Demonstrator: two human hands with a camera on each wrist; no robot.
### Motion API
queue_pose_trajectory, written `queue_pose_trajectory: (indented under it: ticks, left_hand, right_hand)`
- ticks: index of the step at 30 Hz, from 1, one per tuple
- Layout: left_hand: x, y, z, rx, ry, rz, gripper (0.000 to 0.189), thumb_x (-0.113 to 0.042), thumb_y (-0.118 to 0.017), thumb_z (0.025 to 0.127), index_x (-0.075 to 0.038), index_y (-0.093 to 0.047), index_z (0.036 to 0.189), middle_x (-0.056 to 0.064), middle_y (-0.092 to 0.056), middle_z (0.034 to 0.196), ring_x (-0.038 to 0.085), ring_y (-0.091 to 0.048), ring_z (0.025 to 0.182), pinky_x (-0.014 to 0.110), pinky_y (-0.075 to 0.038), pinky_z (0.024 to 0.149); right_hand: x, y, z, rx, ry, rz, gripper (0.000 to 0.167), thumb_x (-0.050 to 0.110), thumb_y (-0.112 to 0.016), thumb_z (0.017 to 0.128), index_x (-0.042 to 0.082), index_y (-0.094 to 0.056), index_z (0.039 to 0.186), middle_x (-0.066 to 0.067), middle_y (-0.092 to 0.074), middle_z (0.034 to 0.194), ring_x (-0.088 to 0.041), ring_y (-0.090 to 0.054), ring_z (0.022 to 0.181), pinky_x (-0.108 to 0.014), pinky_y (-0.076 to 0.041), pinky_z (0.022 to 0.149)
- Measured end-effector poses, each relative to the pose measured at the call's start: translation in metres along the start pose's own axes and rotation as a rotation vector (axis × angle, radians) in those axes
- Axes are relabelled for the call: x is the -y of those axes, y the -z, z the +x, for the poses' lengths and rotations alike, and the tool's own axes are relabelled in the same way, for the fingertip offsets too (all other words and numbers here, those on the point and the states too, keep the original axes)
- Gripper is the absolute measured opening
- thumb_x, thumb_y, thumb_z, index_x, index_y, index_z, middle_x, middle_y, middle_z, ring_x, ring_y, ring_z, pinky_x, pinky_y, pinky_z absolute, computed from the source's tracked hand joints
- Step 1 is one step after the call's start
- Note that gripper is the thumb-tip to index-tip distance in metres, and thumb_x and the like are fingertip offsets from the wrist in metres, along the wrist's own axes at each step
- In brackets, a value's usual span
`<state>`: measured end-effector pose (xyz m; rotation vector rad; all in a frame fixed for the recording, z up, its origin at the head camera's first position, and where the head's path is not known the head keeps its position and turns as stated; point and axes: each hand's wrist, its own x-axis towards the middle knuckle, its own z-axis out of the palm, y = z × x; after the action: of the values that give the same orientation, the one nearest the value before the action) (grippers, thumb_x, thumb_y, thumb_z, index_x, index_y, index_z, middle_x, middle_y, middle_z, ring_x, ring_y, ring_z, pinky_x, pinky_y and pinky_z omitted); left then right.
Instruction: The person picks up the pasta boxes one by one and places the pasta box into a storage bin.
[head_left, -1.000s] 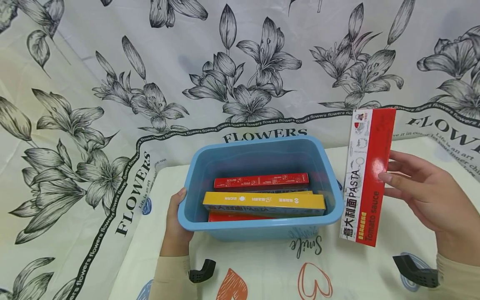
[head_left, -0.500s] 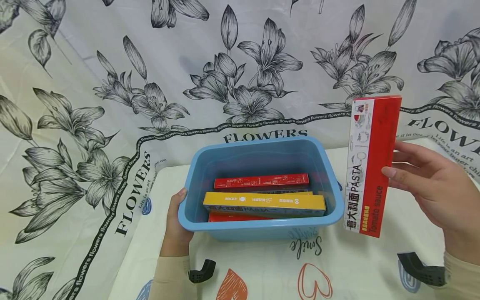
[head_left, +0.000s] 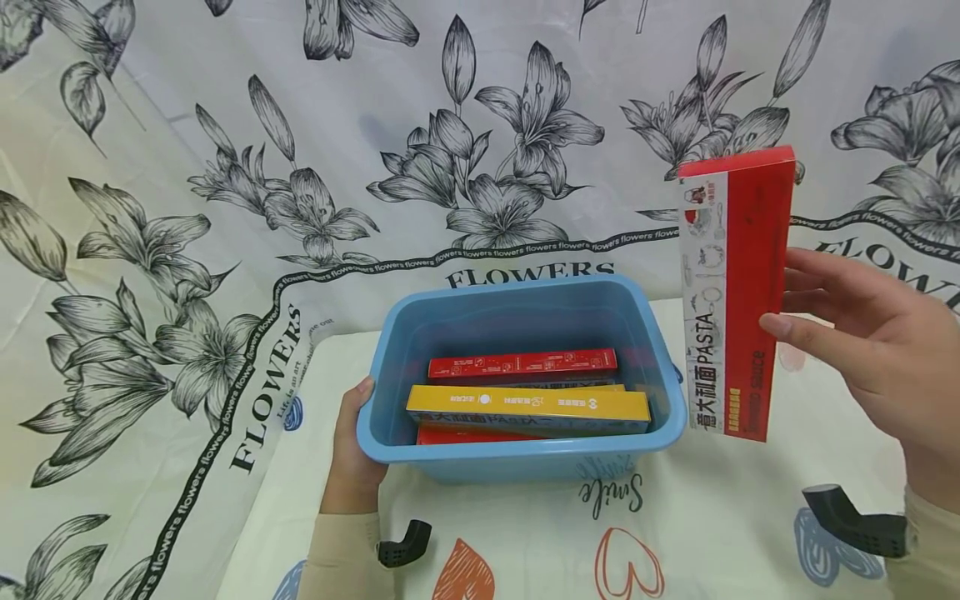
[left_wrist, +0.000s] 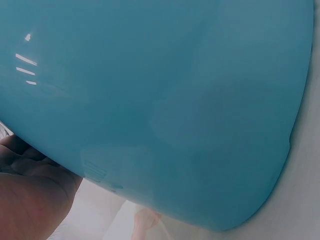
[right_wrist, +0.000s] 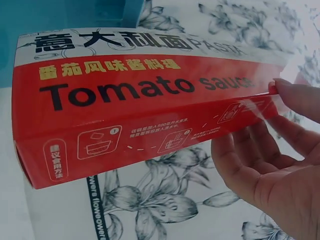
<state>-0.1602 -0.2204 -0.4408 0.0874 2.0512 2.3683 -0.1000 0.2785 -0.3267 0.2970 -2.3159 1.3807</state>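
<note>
My right hand (head_left: 862,333) grips a red and white pasta box (head_left: 738,300) marked "Tomato sauce", thumb on its front and fingers behind. The box stands nearly upright in the air, right of the blue bin (head_left: 525,452) and apart from it. In the right wrist view the pasta box (right_wrist: 150,95) shows its lettered front and a side printed with cooking steps. At the bin's left rim my left hand (head_left: 356,450) holds on, thumb over the edge. The left wrist view shows the bin's side wall (left_wrist: 175,110) with part of that hand (left_wrist: 40,185) beside it.
Inside the bin lie a yellow pasta box (head_left: 528,402), a red box (head_left: 522,363) behind it and another red box (head_left: 472,434) partly hidden in front. A printed cloth (head_left: 555,542) covers the table, and a flower-patterned sheet (head_left: 525,125) hangs behind.
My right hand has raised the pasta box, and its red top end now shows. The left hand and the bin have stayed where they were.
</note>
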Motion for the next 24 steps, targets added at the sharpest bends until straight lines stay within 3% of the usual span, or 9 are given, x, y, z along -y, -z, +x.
queue_pose_trajectory:
  ticks: [11, 24]
  left_hand:
    - [0.002, 0.002, 0.000, 0.003, -0.007, 0.006, 0.077, -0.056, -0.040, 0.105, -0.015, -0.037, 0.170, 0.011, -0.043, 0.167, 0.041, -0.040, 0.150, 0.074, -0.026, 0.118]
    - [0.003, 0.003, 0.001, 0.005, -0.009, -0.004, 0.077, -0.056, -0.040, 0.105, -0.013, -0.038, 0.169, 0.011, -0.044, 0.166, 0.041, -0.041, 0.149, 0.072, -0.026, 0.119]
  right_hand:
    - [0.026, 0.002, 0.015, 0.102, 0.083, 0.029, 0.073, -0.014, -0.060, 0.105, 0.016, -0.043, 0.168, -0.010, -0.048, 0.162, -0.026, -0.049, 0.136, -0.011, -0.048, 0.093]
    - [0.056, -0.004, 0.027, 0.117, 0.185, -0.071, 0.083, -0.023, -0.063, 0.098, 0.021, -0.047, 0.167, -0.010, -0.051, 0.160, -0.027, -0.055, 0.135, -0.013, -0.048, 0.096]
